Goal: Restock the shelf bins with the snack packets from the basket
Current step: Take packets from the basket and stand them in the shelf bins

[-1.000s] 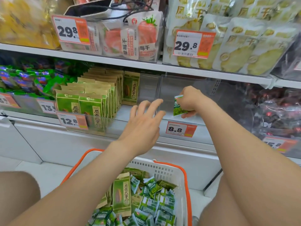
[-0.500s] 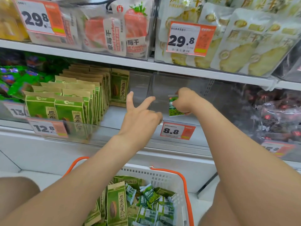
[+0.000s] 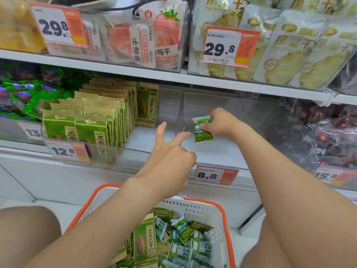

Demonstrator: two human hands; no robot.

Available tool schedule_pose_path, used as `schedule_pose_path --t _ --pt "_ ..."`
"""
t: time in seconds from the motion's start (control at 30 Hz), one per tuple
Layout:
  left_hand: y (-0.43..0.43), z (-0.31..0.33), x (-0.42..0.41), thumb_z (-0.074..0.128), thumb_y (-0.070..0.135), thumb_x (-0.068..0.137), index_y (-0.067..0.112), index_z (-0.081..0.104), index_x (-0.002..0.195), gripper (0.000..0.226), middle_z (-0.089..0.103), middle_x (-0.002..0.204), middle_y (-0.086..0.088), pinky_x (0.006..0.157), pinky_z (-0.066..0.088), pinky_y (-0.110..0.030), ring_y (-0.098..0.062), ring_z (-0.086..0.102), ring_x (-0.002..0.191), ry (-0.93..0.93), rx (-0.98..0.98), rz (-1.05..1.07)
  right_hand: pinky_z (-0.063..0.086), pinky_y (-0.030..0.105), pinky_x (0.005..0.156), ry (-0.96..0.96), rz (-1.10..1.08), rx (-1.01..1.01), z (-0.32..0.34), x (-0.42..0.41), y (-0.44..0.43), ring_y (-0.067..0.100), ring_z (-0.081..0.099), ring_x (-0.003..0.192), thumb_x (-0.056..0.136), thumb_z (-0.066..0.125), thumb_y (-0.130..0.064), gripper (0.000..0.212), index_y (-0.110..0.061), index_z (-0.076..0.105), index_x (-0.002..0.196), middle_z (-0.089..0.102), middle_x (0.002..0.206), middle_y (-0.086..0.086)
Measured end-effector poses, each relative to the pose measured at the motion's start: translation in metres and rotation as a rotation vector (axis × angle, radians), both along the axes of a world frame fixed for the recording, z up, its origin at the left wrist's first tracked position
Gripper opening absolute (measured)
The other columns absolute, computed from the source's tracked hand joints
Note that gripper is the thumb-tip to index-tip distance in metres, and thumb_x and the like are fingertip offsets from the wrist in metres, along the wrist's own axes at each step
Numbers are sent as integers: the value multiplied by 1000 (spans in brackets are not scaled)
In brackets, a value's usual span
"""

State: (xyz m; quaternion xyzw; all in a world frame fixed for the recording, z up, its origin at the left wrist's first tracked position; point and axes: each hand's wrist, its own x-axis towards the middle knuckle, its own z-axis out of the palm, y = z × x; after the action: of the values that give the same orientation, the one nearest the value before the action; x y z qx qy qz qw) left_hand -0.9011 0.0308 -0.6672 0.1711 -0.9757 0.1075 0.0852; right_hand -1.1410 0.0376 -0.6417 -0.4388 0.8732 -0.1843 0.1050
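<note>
My right hand pinches a small green pea snack packet upright inside the clear bin above the 8.8 price tag. My left hand hovers at the front edge of the bins with two fingers stretched out and the others curled, holding nothing. Below, the white basket with orange handles holds several small green packets and tall green seed packets.
The bin to the left holds rows of green seed packets behind a 12.8 tag. Dark red packets fill the bin on the right. The upper shelf carries strawberry and pineapple bags. My knees flank the basket.
My left hand went from flat and spread to two fingers out with the rest curled. My right hand shifted the small packet slightly within the bin. The camera tilted and moved closer.
</note>
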Motion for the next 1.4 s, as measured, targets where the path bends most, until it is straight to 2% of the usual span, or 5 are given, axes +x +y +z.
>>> schedule_pose_path --t 0.43,0.67,0.87,1.23,1.4 --pt "-42 -4 -5 59 50 95 23 28 156 73 44 146 -3 94 51 -46 -28 56 118 458 540 164 62 36 74 82 -79 173 -25 -5 -63 30 72 87 91 58 -7 18 -1 67 105 73 99 14" --pt "-40 -11 -12 37 37 104 21 32 101 17 47 72 -3 54 25 -39 -30 44 61 278 437 237 45 30 76 128 -223 109 -38 -18 -97 35 60 118 90 68 -13 44 -2 57 131 61 130 17" --pt "-36 -8 -12 39 31 104 19 32 100 14 48 73 -6 52 23 -39 -27 41 59 288 450 249 40 38 114 84 -365 20 -48 -24 -108 33 36 148 98 71 -20 95 3 5 162 31 161 21" --pt "-31 -12 -12 41 37 105 22 37 108 16 50 74 -1 57 33 -39 -23 44 61 345 491 289 47 24 58 177 -109 146 -33 -19 -82 26 61 76 93 65 -26 23 -6 62 104 65 109 16" --pt "-20 -15 -6 52 38 101 21 42 130 35 62 112 -2 76 49 -45 -31 59 97 592 510 176 53 33 83 170 96 139 -14 5 -39 37 63 113 95 51 -11 27 -4 67 116 65 119 16"
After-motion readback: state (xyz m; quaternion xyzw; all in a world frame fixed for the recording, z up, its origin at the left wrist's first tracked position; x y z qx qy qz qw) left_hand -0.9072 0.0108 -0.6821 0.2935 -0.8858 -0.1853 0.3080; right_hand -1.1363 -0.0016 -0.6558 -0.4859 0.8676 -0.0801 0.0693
